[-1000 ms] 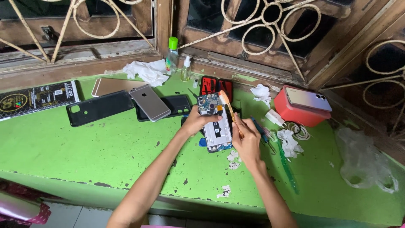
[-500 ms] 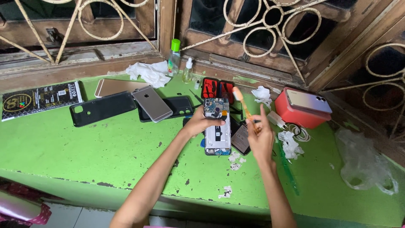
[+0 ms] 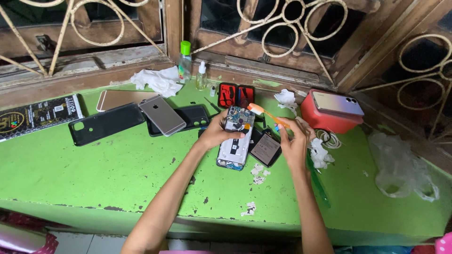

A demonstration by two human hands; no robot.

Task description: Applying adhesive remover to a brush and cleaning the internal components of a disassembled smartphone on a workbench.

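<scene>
An opened phone [image 3: 237, 136] with its back removed and its inner parts showing lies on the green table [image 3: 94, 169]. My left hand [image 3: 215, 133] grips its upper left edge. My right hand [image 3: 294, 141] holds an orange-handled toothbrush [image 3: 266, 112], whose white bristle head hovers just above the phone's top right corner. A dark flat battery-like part [image 3: 266, 148] lies between the phone and my right hand.
Phones and black cases [image 3: 106, 123] lie at the left, with a silver phone [image 3: 162, 115] on top. A red box [image 3: 325, 115] carrying a phone stands at the right. Small bottles [image 3: 185, 61], a red tool kit [image 3: 235, 95], tissues [image 3: 155, 80] and a plastic bag [image 3: 400, 164] surround the work area.
My right hand has lifted the toothbrush off the phone and turned it, so the bristle head now points left above the phone's top. My left hand stays on the phone.
</scene>
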